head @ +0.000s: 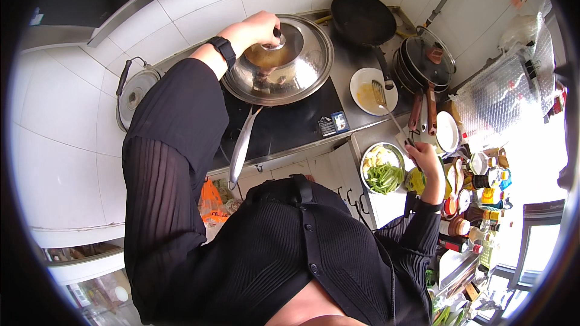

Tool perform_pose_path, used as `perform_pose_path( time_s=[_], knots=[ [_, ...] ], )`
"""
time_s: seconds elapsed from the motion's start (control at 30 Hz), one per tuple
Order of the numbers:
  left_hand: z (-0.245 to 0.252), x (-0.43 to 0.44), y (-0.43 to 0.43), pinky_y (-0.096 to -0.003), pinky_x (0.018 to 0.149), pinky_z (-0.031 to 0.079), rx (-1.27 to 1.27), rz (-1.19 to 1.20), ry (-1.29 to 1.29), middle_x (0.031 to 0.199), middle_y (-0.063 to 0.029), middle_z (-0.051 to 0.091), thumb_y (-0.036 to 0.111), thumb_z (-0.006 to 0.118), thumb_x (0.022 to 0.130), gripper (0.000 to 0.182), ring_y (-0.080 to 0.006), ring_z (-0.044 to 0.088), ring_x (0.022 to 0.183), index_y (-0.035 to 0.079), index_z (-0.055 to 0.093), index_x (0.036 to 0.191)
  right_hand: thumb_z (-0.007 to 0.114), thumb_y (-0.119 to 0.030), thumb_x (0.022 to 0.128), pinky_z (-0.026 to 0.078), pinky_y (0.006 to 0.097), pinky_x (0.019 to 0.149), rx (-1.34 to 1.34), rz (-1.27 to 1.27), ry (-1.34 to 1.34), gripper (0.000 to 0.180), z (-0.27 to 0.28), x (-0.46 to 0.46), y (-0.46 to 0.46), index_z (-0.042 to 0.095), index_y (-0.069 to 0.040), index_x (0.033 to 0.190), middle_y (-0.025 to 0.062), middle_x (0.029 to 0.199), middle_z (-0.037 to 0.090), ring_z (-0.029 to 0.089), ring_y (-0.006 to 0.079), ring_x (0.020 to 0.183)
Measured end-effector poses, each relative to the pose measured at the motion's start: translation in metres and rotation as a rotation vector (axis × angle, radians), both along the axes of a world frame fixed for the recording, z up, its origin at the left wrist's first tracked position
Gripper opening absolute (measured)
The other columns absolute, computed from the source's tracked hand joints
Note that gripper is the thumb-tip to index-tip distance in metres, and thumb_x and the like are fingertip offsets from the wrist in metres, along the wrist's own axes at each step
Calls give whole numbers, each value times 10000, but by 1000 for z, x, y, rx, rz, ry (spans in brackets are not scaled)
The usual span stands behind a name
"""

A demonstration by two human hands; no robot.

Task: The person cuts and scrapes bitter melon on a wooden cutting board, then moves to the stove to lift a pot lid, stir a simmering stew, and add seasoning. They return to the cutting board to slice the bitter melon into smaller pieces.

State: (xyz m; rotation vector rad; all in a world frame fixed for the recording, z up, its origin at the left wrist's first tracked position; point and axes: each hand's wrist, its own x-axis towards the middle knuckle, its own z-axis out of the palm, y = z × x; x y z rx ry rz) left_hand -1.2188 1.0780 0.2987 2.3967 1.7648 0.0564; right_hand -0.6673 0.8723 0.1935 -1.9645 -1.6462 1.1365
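Observation:
My left hand (262, 28) grips the knob of a large domed steel lid (308, 70) with a glass centre. The lid covers a pan whose long metal handle (242, 147) points towards me; whether the lid rests fully on the rim, I cannot tell. In my right hand (428, 163) is the handle of a slotted metal spatula (379, 93). Its head lies over a white plate (390, 100) with yellowish liquid residue. Just below the spatula's handle stands a steel bowl (398, 151) holding cut green vegetable strips (384, 179) and pale yellow slices (377, 157).
A black wok (362, 18) and a lidded dark pan (423, 61) stand at the back right. Two small packets (333, 124) lie by the front edge of the black cooktop (290, 129). Several bottles and jars (480, 208) crowd the right counter. Another lidded pot (136, 95) is at left.

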Motion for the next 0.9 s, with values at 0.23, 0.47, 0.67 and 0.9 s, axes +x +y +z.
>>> perform_pose_path(
  time_s=[0.23, 0.47, 0.67, 0.9],
  knots=[
    [16, -24, 7, -369, 811, 547, 128, 10, -184, 939, -189, 727, 274, 786, 716, 416, -319, 706, 880, 56, 740, 1068, 618, -40, 869, 425, 231, 694, 68, 143, 224, 489, 75, -12, -5, 557, 46, 1347, -12, 904, 583, 505, 66, 768],
    [46, -77, -1, -259, 597, 514, 183, 235, -410, 804, -70, 728, 282, 750, 868, 368, -104, 624, 597, 80, 719, 1174, 646, -42, 915, 480, 208, 542, 69, 338, 266, 484, 134, -80, 16, 525, -5, 1383, 23, 982, 673, 602, 57, 660],
    [56, -116, -18, -235, 686, 576, 87, 396, -697, 1028, -78, 717, 270, 659, 983, 353, -117, 669, 755, 34, 660, 1247, 699, -77, 888, 499, 244, 519, 112, 450, 51, 418, 152, -154, 42, 576, -5, 1282, 101, 1151, 718, 637, 95, 628],
    [53, -143, -40, -269, 776, 612, 15, 437, -977, 1057, -94, 692, 232, 587, 1024, 333, -150, 685, 851, -7, 634, 1252, 733, -52, 814, 552, 301, 664, 261, 599, -18, 357, 128, -211, 70, 640, 7, 1154, 129, 1026, 747, 696, 184, 749]
  ],
)
